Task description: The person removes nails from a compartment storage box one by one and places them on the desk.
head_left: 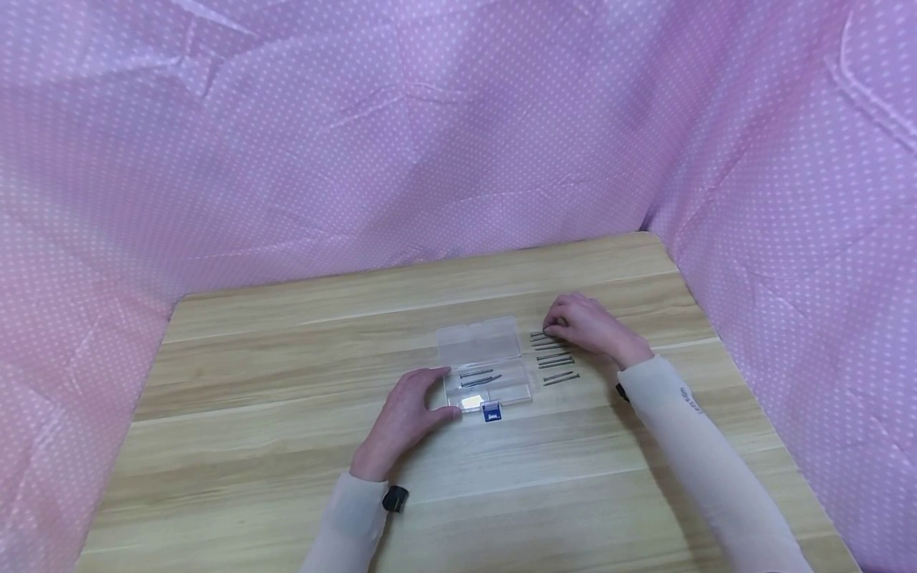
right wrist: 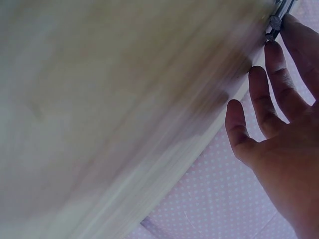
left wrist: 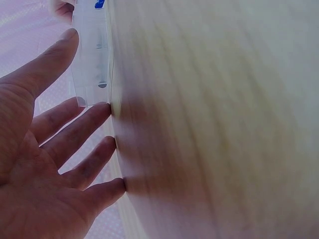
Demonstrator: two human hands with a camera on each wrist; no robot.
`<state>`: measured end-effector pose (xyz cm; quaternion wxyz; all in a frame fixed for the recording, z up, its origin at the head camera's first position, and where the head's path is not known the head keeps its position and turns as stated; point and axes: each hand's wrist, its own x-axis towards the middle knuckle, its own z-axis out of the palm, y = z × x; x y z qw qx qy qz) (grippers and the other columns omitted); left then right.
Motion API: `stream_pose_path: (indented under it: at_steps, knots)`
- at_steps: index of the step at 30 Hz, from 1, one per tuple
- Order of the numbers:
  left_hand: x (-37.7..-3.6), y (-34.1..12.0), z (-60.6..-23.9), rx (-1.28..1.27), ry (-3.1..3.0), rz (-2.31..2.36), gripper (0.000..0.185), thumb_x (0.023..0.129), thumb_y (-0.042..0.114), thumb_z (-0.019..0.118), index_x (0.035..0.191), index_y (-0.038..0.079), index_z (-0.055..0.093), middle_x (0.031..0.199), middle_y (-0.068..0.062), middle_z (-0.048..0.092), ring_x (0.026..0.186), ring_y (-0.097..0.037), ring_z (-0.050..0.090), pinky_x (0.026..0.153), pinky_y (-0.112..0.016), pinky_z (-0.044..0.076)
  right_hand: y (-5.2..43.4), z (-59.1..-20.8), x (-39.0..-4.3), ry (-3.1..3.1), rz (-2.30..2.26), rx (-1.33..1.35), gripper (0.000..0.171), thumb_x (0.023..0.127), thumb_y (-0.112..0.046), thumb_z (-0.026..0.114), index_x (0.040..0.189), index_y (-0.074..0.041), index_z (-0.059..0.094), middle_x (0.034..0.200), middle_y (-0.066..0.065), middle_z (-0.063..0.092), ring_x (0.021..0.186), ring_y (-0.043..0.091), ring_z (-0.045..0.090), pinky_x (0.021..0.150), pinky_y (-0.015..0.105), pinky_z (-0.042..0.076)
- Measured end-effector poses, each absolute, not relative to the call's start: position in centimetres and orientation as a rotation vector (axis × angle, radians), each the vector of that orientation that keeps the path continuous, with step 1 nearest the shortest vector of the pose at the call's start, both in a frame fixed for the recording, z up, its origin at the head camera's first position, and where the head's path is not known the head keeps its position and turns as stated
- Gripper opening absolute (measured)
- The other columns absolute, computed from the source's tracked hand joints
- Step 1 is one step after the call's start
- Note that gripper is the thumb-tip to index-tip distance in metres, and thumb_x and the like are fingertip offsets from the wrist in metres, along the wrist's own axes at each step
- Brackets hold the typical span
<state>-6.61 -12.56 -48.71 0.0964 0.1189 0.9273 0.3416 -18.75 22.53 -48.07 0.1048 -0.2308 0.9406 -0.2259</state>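
A clear plastic box (head_left: 526, 387) lies with its lid (head_left: 478, 342) folded back on the table, and several nails (head_left: 478, 381) are inside it. My left hand (head_left: 404, 415) is at its left end, the thumb by the near corner and the forefinger by the back corner. The fingers are spread and fairly straight in the left wrist view, with the lower fingertips at the tabletop. Right of the box several loose nails (head_left: 555, 363) lie in small groups. My right hand (head_left: 589, 328) pinches a nail (right wrist: 275, 22) in the farthest group; its thumb is hidden in the right wrist view.
A blue label (head_left: 491, 411) sits at the box's front edge. Under everything is a wood-grain table (head_left: 286, 414). Pink dotted cloth (head_left: 401, 135) hangs behind the table and along its right side. Each wrist wears a dark device (head_left: 396, 499) on its underside.
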Motion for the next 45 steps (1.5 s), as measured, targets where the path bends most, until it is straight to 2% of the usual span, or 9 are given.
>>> stream_pose_path:
  at_steps: [13, 22, 34, 45]
  knots:
    - [-6.5, -12.6, -48.7, 0.347, 2.743, 1.028, 0.070, 0.084, 0.037, 0.086, 0.143, 0.009, 0.061, 0.139, -0.014, 0.063, 0.135, -0.035, 0.052, 0.117, -0.052, 0.039, 22.9, -48.0, -18.5, 2.782, -0.694, -0.710, 0.010, 0.096, -0.018, 0.074, 0.103, -0.012, 0.078, 0.110, 0.007, 0.070, 0.110, 0.031, 0.061, 0.103, 0.055, 0.046]
    - [-6.4, -12.5, -48.6, 0.341, 2.742, 1.014, 0.071, 0.083, 0.037, 0.087, 0.143, 0.009, 0.061, 0.140, -0.014, 0.063, 0.136, -0.036, 0.051, 0.118, -0.052, 0.038, 23.1, -47.2, -17.4, 2.880, -0.801, -0.804, 0.010, 0.095, -0.012, 0.075, 0.103, -0.006, 0.077, 0.105, 0.009, 0.071, 0.105, 0.032, 0.063, 0.100, 0.053, 0.049]
    - [-6.4, -12.5, -48.5, 0.344, 2.741, 1.021, 0.070, 0.084, 0.037, 0.087, 0.143, 0.009, 0.061, 0.140, -0.013, 0.063, 0.136, -0.035, 0.051, 0.118, -0.051, 0.038, 22.5, -46.6, -15.4, 2.923, -0.901, -0.789, 0.011, 0.096, -0.012, 0.074, 0.106, -0.007, 0.076, 0.107, 0.008, 0.072, 0.104, 0.028, 0.065, 0.097, 0.051, 0.053]
    - [-6.4, -12.5, -48.5, 0.344, 2.748, 1.019, 0.070, 0.084, 0.038, 0.086, 0.143, 0.009, 0.061, 0.139, -0.014, 0.063, 0.136, -0.035, 0.052, 0.117, -0.052, 0.039, 21.5, -46.6, -14.1, 2.948, -0.981, -0.911, 0.012, 0.091, -0.005, 0.078, 0.102, -0.005, 0.076, 0.102, 0.008, 0.073, 0.099, 0.029, 0.066, 0.093, 0.050, 0.055]
